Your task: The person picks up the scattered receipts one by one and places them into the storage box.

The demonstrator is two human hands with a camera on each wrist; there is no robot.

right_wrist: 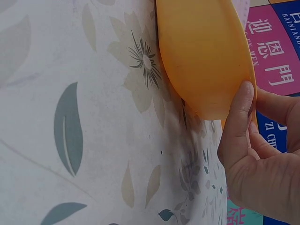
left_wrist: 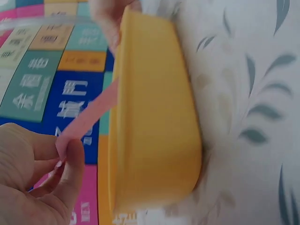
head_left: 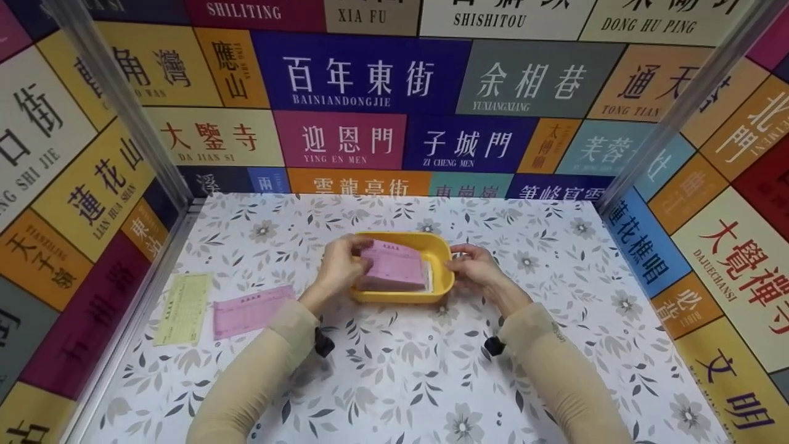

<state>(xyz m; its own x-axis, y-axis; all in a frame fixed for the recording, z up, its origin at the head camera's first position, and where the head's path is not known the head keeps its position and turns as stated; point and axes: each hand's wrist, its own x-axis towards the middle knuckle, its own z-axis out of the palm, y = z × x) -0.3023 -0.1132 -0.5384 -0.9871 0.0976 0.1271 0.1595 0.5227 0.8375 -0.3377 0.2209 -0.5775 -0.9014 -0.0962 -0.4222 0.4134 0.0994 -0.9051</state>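
A yellow plastic basket-like tub (head_left: 442,285) with rounded corners stands on the table. My left hand (head_left: 343,266) pinches the left edge of a pink printed slip (head_left: 394,262) between thumb and fingers. In the left wrist view the pink slip (left_wrist: 91,117) slopes from the fingertips down past the rim into the tub (left_wrist: 154,112). My right hand (head_left: 484,271) grips the tub's right end. Seen from the right wrist, the thumb of the hand (right_wrist: 262,159) presses on the outside of the tub (right_wrist: 206,56) close to the rim. White paper (head_left: 429,276) shows under the slip inside the tub.
Left of the tub, another pink slip (head_left: 253,310) lies on the flower-patterned tabletop (head_left: 400,382). Beside it lies a yellow-green slip (head_left: 182,308). Panels with printed signs (head_left: 357,74) enclose the back and both sides of the table.
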